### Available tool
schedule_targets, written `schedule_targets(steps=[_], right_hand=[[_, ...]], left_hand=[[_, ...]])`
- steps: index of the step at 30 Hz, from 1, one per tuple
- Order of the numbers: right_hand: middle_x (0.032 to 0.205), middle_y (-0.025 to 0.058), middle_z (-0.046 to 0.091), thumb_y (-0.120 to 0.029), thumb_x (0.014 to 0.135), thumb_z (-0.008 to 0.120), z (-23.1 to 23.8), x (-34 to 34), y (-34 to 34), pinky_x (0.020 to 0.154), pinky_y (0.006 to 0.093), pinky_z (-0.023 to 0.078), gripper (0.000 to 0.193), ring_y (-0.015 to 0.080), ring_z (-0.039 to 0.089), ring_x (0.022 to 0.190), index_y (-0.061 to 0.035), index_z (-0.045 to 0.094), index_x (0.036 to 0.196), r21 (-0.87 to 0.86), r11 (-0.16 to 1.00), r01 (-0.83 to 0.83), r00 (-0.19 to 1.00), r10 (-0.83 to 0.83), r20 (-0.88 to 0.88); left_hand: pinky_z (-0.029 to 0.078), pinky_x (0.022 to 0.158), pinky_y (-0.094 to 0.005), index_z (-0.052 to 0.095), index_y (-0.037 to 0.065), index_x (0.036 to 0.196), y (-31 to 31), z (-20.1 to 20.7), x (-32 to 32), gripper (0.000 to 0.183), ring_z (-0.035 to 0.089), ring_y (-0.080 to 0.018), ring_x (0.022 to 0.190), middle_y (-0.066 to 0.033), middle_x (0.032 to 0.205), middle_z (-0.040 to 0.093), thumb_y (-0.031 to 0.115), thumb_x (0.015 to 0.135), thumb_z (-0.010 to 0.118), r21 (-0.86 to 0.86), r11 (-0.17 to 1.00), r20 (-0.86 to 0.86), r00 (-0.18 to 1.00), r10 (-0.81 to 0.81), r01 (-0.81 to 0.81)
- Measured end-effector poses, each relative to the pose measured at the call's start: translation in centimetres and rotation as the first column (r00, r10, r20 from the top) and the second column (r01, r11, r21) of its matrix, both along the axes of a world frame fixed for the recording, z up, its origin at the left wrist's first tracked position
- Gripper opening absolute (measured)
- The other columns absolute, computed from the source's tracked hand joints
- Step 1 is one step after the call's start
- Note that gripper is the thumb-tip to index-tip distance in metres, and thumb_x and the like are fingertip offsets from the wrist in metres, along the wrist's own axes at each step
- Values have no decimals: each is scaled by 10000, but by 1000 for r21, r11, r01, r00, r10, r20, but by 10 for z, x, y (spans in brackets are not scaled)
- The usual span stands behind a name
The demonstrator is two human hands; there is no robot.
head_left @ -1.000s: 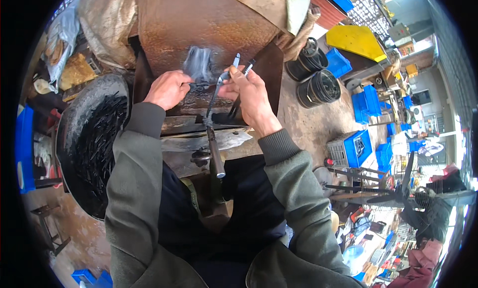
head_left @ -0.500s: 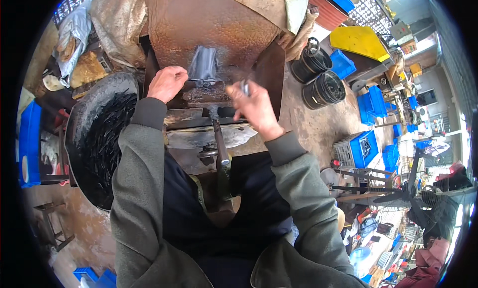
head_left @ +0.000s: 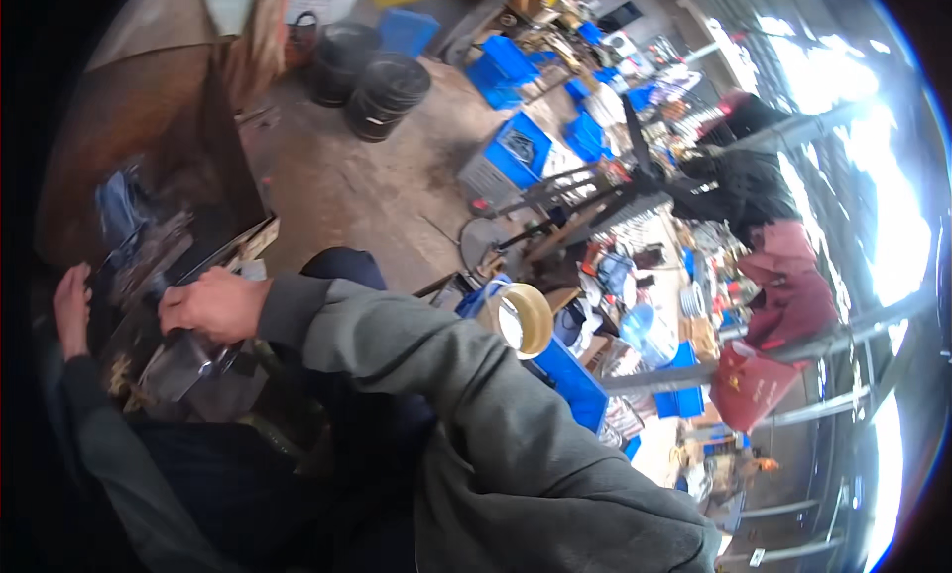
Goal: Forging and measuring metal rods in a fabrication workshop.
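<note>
Two bare hands show at the lower left of the head view, both close to the machine, a brown, stained hood with a dark side wall. Inside it, a pale blue-grey patch is streaked and smeared, with dark, wet-looking ledges just below. The left hand stands near the far left edge, beside the ledges, its fingers close together; whether they hold anything I cannot tell. The right hand is bent with knuckles up and fingers curled under, at the near side of the machine, above a greyish, shiny flap. That area is blurred, so the flap may be sheet metal or plastic, and I cannot tell whether the fingers grip it or another thing.

Half a second earlier, the machine stood upright at the middle; now the head has turned right, and it lies tilted at the left. The pan of black strips has gone out of view. The right hand, which held a small shiny piece before the hood, is now lower, nearer the lap. The black buckets and fan have shifted left in view, and a cream tub and red bag show clearly.
</note>
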State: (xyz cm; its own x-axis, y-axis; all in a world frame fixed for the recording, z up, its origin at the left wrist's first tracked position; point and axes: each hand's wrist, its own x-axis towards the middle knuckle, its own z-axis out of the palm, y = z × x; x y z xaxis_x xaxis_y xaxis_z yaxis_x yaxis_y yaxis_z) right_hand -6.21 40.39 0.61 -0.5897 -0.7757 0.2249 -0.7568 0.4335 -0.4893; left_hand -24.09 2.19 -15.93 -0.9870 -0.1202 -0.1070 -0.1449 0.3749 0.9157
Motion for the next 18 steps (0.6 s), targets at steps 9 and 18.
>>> schedule_targets(steps=[9, 18], right_hand=[[999, 186, 645, -32, 707, 690, 17, -12, -4, 801, 484, 511, 329, 399, 627, 961, -8, 633, 1031, -396, 882, 254, 967, -227, 115], [849, 287, 645, 45, 741, 660, 40, -77, -93, 737, 494, 505, 244, 467, 625, 859, 65, 590, 974, -614, 580, 535, 841, -293, 455]], left_hand=[[328, 570, -252, 690, 100, 1163, -81, -159, -46, 364, 470, -89, 706, 22, 869, 603, 383, 958, 589, -14, 999, -113, 993, -43, 42], [371, 706, -311, 693, 58, 1144, -137, -116, -66, 360, 509, -185, 832, -69, 971, 607, 342, 955, 580, -180, 982, -241, 971, 5, -50]])
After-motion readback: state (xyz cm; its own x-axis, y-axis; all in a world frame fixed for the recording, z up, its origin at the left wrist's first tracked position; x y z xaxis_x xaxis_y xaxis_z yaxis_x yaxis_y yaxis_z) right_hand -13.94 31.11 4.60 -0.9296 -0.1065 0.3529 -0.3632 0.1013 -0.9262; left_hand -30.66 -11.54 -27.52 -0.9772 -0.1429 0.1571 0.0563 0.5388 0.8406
